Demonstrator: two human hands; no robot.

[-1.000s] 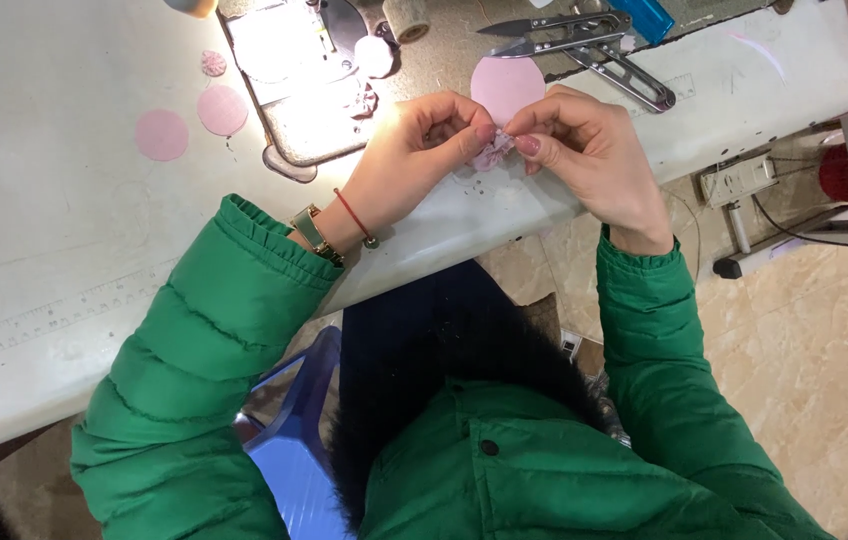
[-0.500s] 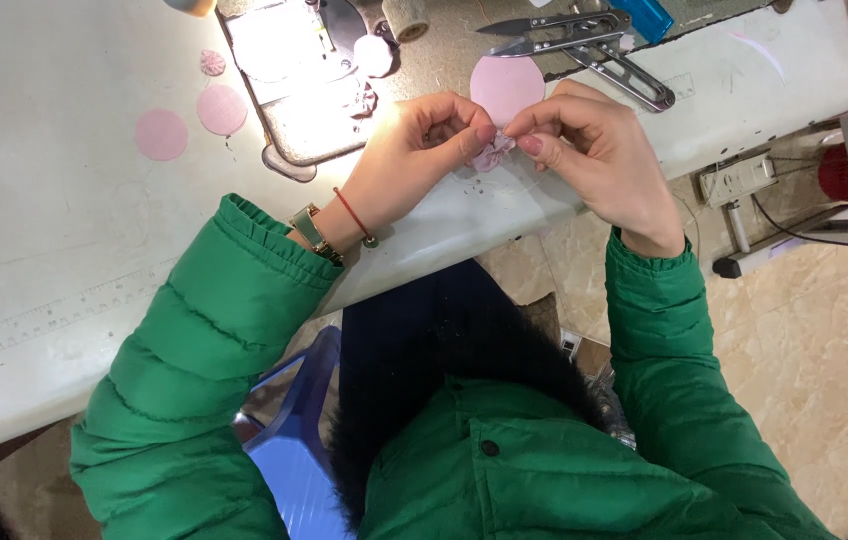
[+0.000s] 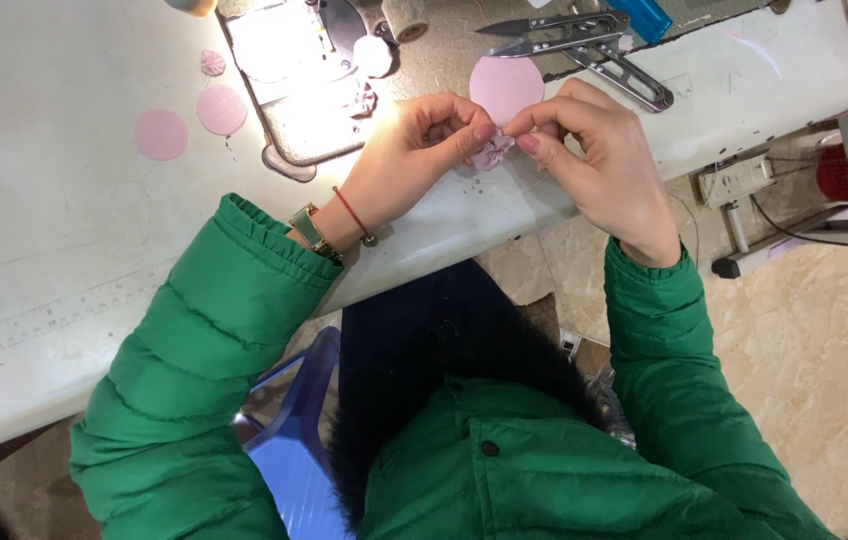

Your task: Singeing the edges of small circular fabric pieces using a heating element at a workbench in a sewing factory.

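Note:
My left hand (image 3: 414,160) and my right hand (image 3: 599,150) meet over the white table (image 3: 64,260), both pinching a small gathered pink fabric piece (image 3: 492,152) between thumbs and fingertips. Just beyond the fingers lies a flat pink fabric circle (image 3: 506,86). Both arms wear green padded sleeves, and the left wrist carries a watch and a red string bracelet.
Two pink circles (image 3: 161,134) (image 3: 221,109) and a smaller gathered one (image 3: 213,63) lie at the far left. A brightly lit sewing machine plate (image 3: 294,70) sits ahead, with thread snips (image 3: 544,30) and metal tweezers (image 3: 624,75) to the right. A blue stool (image 3: 294,440) is below.
Both hands have shifted slightly while working the gathered pink piece; the fingertips now pinch it closer together. Nothing else on the table has moved.

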